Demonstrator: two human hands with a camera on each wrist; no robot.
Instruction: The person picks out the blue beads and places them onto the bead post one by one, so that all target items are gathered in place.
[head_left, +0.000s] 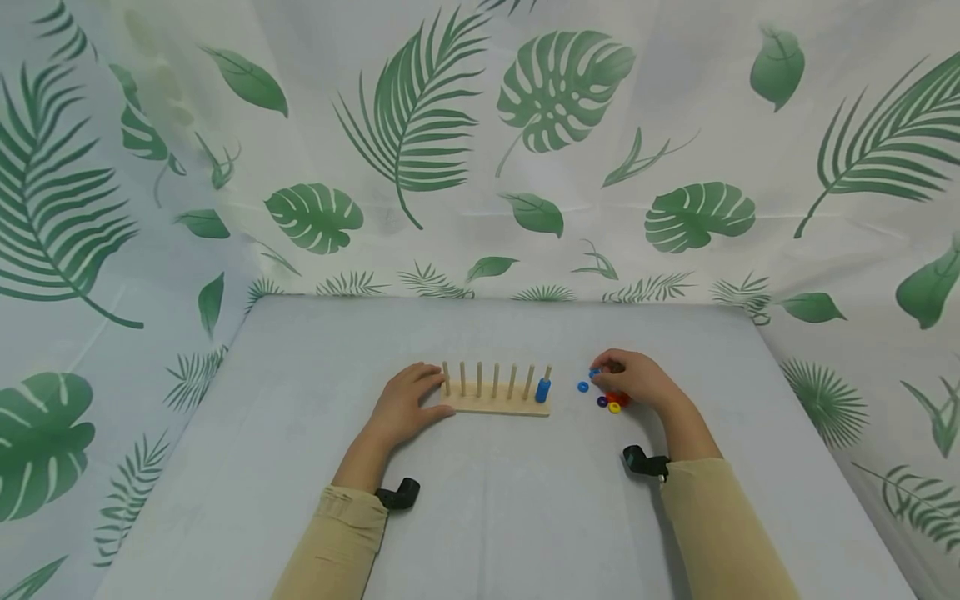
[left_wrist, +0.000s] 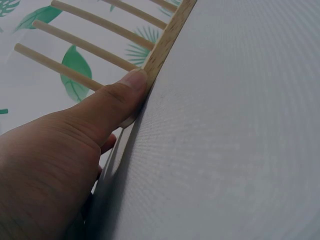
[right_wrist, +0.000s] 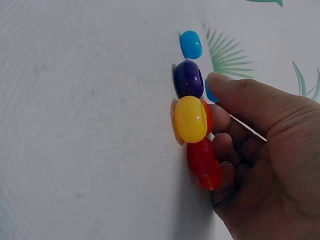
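Note:
A wooden peg board (head_left: 495, 406) with a row of several upright pegs stands on the table. Blue rings (head_left: 542, 390) sit stacked on its rightmost peg. My left hand (head_left: 405, 407) grips the board's left end, thumb (left_wrist: 132, 82) along the front edge and fingers behind. To the right of the board, my right hand (head_left: 636, 379) pinches a blue ring (right_wrist: 210, 92) between thumb and fingers, mostly hidden in the right wrist view. Beside that hand lie another blue ring (head_left: 582, 387), a purple ring (right_wrist: 189, 80), a yellow ring (right_wrist: 191, 120) and red rings (right_wrist: 202, 157).
A white cloth covers the table (head_left: 487, 492). Behind it and along both sides hangs a white curtain (head_left: 465, 167) printed with green leaves. Black wrist-worn cameras stick out at the left cuff (head_left: 399, 495) and the right cuff (head_left: 643, 461).

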